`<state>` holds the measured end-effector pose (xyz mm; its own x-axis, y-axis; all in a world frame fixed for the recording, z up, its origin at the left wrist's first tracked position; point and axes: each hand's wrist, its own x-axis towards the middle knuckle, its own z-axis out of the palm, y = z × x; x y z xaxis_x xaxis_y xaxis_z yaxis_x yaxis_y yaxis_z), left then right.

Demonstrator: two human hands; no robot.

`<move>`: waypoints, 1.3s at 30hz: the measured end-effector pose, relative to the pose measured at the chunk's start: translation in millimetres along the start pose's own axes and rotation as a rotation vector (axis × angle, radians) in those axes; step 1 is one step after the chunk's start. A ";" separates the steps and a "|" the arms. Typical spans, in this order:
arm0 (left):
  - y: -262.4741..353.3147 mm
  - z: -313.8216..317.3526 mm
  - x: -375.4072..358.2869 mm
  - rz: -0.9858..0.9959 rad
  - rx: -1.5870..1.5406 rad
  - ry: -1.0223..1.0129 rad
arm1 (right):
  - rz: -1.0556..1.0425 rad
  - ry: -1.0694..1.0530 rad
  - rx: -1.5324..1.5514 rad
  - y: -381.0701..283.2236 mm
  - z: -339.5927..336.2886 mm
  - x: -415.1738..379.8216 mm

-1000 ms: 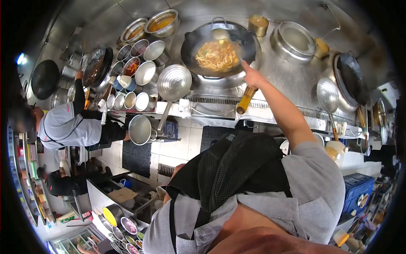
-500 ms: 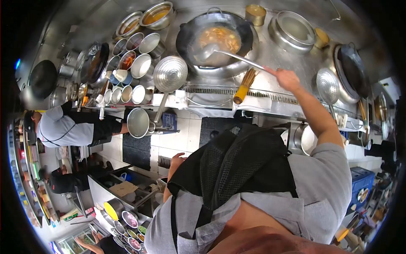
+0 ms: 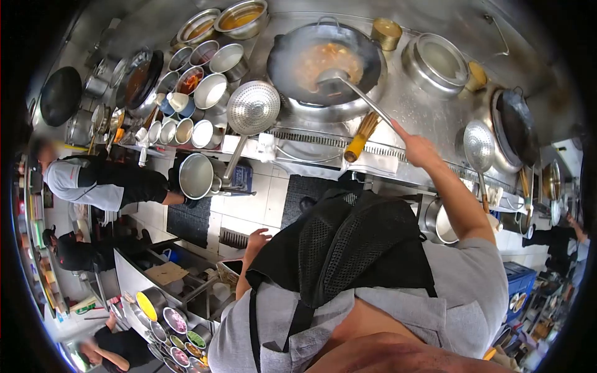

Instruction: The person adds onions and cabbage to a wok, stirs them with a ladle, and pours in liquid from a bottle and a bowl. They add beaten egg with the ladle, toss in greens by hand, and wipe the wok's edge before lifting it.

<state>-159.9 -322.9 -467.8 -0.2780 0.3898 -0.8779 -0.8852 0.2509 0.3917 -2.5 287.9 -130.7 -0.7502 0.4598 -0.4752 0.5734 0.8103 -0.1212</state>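
My right hand (image 3: 420, 150) is closed round the handle of a long metal ladle (image 3: 367, 99). The ladle's bowl dips into a steaming brownish stew (image 3: 314, 64) in a dark wok (image 3: 368, 74) on the range. Down by my left side, my left hand (image 3: 256, 241) hangs with its fingers partly stretched and nothing visible in them. Between the wok and my body, a bamboo brush with a yellow handle (image 3: 356, 148) lies at the range's front edge. A round perforated strainer (image 3: 253, 108) rests left of the wok.
Metal seasoning pots (image 3: 211, 91) crowd the left, near an empty-looking saucepan (image 3: 196, 176). A second strainer (image 3: 479, 145) and another wok (image 3: 519, 121) stand right. Co-workers (image 3: 93, 180) are at the left and far right. Ingredient bowls (image 3: 175, 319) sit behind my left.
My right hand has moved down and slightly left, drawing the ladle's bowl toward the right side of the stew. More steam rises. The co-worker at left has shifted, and my view has turned slightly.
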 end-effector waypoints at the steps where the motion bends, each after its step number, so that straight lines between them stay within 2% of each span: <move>1: -4.7 -1.0 0.0 0.000 -0.010 0.002 | -0.007 -0.003 -0.007 -8.5 3.4 13.7; 4: -3.3 -2.1 2.8 0.479 0.758 -0.006 | 0.016 0.040 0.044 -21.8 15.9 55.8; 5: 37.3 65.5 -55.3 0.149 0.467 0.269 | -0.005 0.082 0.044 -20.4 19.4 72.4; 7: 38.0 58.6 -48.7 0.155 0.490 0.246 | -0.026 0.125 0.039 -5.6 32.4 118.7; 8: 34.8 48.3 -37.6 0.161 0.513 0.222 | -0.134 0.199 0.226 12.1 43.9 150.0; 9: 21.4 24.0 -15.5 0.253 0.642 0.148 | -0.242 0.269 0.412 21.4 51.5 165.7; 10: 12.2 11.9 -5.3 0.362 0.697 0.100 | -0.246 0.263 0.404 9.8 56.1 165.0; 12: 24.3 30.7 -16.3 0.268 0.627 0.155 | -0.002 0.212 0.865 -27.8 70.6 157.0; 13: 30.6 43.5 -33.1 0.272 0.622 0.160 | -0.092 0.428 0.796 -32.3 123.6 178.4; 14: 42.4 62.7 -53.5 0.277 0.563 0.198 | 0.000 0.399 0.760 -54.7 126.0 153.6; 16: 46.4 69.1 -56.8 0.280 0.495 0.238 | 0.036 0.028 1.410 -104.3 83.6 73.6; 17: 33.3 52.0 -44.0 0.306 0.546 0.205 | 0.038 0.021 1.409 -104.5 61.2 63.4; 18: 25.2 42.8 -37.6 0.331 0.599 0.171 | 0.055 -0.144 1.600 -103.5 41.7 58.7; 19: 34.3 62.1 -58.5 0.190 0.529 0.250 | 0.073 -0.313 1.787 -101.2 31.4 62.3; 20: 3.3 31.9 -33.3 0.185 0.532 0.248 | -0.049 -0.382 1.885 -79.8 29.1 89.7; 22: -32.5 -38.5 16.2 0.970 1.132 -0.042 | -0.025 -0.357 1.931 -64.1 20.4 109.0; 23: -33.3 -40.5 9.8 0.945 1.233 0.027 | -0.026 -0.356 1.931 -64.9 34.6 116.2; 24: -24.4 -9.7 -11.1 0.948 1.232 0.029 | -0.078 -0.070 1.559 -67.5 66.9 132.6; 26: 15.8 42.4 -67.6 0.150 0.384 0.372 | -0.097 0.377 0.882 -69.4 127.6 158.2; 28: 38.2 78.2 -104.0 0.121 0.351 0.452 | 0.029 0.058 1.231 -104.1 74.1 73.8; 29: 41.5 85.7 -111.1 0.091 0.326 0.524 | 0.032 0.053 1.231 -103.1 51.4 61.4; 30: 33.2 75.3 -102.0 0.086 0.327 0.522 | 0.009 -0.116 1.374 -99.5 33.3 52.8; 31: 16.4 51.3 -83.9 0.121 0.328 0.439 | -0.014 -0.288 1.514 -93.8 25.8 49.8; 32: 7.3 39.2 -73.1 0.157 0.329 0.353 | -0.111 -0.337 1.726 -70.2 29.9 82.2; 34: 4.5 41.9 -70.2 0.145 0.349 0.343 | -0.116 -0.426 1.894 -46.0 17.5 110.2; 35: 5.9 45.2 -67.9 0.143 0.364 0.338 | -0.131 -0.263 1.665 -47.5 31.1 124.2; 36: 9.2 47.6 -66.2 0.143 0.378 0.335 | -0.130 -0.257 1.668 -49.5 64.9 141.8; 38: 22.2 50.5 -62.7 0.148 0.411 0.333 | -0.245 0.525 0.759 -59.9 124.7 174.1; 39: 27.5 52.5 -59.5 0.148 0.427 0.329 | 0.029 0.169 0.963 -86.6 90.8 129.4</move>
<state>-148.1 -292.7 -390.4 -0.5503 0.1678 -0.8180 -0.6176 0.5775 0.5339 -119.3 244.3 -260.9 -0.7257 0.5816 -0.3674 0.5600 0.1892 -0.8066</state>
